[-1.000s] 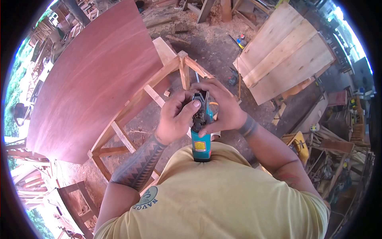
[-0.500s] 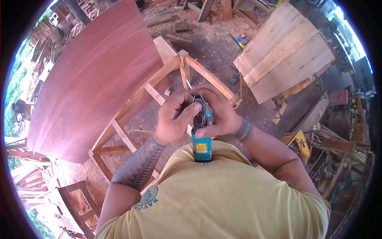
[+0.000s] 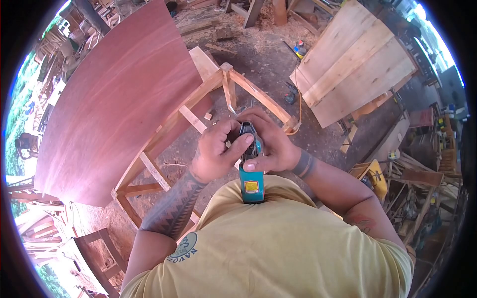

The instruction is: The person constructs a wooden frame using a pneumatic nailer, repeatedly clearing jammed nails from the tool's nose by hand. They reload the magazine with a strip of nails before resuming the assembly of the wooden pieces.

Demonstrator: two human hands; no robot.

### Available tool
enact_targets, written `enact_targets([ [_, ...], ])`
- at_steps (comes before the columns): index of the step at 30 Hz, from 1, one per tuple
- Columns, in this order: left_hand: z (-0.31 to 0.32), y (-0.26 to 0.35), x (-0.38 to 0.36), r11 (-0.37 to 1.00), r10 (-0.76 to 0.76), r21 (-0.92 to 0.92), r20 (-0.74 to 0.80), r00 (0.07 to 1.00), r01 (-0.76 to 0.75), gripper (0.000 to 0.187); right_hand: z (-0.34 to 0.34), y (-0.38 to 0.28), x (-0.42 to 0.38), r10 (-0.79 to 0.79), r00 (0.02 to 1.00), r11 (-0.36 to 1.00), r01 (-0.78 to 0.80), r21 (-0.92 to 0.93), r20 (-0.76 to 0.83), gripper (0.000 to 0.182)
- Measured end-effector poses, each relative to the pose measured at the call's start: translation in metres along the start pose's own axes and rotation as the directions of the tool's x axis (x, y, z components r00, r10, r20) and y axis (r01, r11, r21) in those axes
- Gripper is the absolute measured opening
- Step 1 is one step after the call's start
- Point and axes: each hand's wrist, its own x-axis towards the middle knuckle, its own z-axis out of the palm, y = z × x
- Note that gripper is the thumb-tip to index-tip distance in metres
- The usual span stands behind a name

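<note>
A teal-and-black power tool (image 3: 252,185) with a yellow label rests its near end against the front of my yellow shirt. My left hand (image 3: 218,150) is curled at the tool's dark upper end, its thumb pressed on the black metal part. Wrapped round the other side is my right hand (image 3: 275,145), thumb lying across the teal body. The fingertips of both hands meet at the far end and hide that part of the tool. A thin silver rod (image 3: 232,108) shows just beyond the fingers. Past my hands stands a wooden frame (image 3: 198,92) of pale joined bars.
A large curved reddish plywood sheet (image 3: 119,99) leans along the left. Pale boards joined as a panel (image 3: 355,64) lie at the upper right, near a bottle (image 3: 299,48). A yellow container (image 3: 376,180) stands right of my arm. Wood scraps and shavings litter the floor (image 3: 258,54).
Both hands keep their hold on the power tool. The silver rod has shifted slightly left and down beyond my fingers. My left fingers have moved a little; the view has tilted slightly.
</note>
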Motion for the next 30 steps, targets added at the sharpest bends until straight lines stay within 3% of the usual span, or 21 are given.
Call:
enact_targets([
  [10, 0.000, 0.007, 0.001, 0.987, 0.014, 0.160, -0.014, 1.000, -0.012, 0.026, -0.004, -0.004, -0.002, 0.006, 0.999, 0.991, -0.012, 0.134, 0.050, 0.068],
  [13, 0.001, 0.005, -0.001, 0.987, 0.042, 0.153, -0.031, 0.999, -0.037, 0.023, -0.004, 0.005, -0.005, -0.011, 0.999, 0.975, 0.004, 0.221, 0.032, 0.060],
  [19, -0.001, 0.004, -0.002, 0.997, 0.033, 0.074, -0.005, 0.999, -0.033, 0.022, -0.006, 0.009, -0.008, 0.000, 0.998, 0.976, -0.014, 0.216, 0.065, 0.053],
  [25, -0.002, 0.004, -0.004, 0.992, 0.052, 0.111, 0.023, 0.998, -0.054, 0.025, -0.005, -0.004, -0.003, -0.054, 0.995, 0.990, 0.043, 0.135, 0.080, 0.067],
  [28, -0.003, 0.003, -0.004, 0.998, 0.031, 0.062, 0.033, 0.999, -0.033, 0.025, 0.002, -0.011, 0.000, 0.071, 0.994, 0.997, -0.073, 0.014, 0.084, 0.079],
  [30, -0.002, -0.001, -0.005, 0.999, 0.040, 0.018, 0.024, 0.999, -0.041, 0.025, 0.002, -0.011, 0.000, 0.055, 0.995, 0.997, -0.051, -0.050, 0.088, 0.082],
])
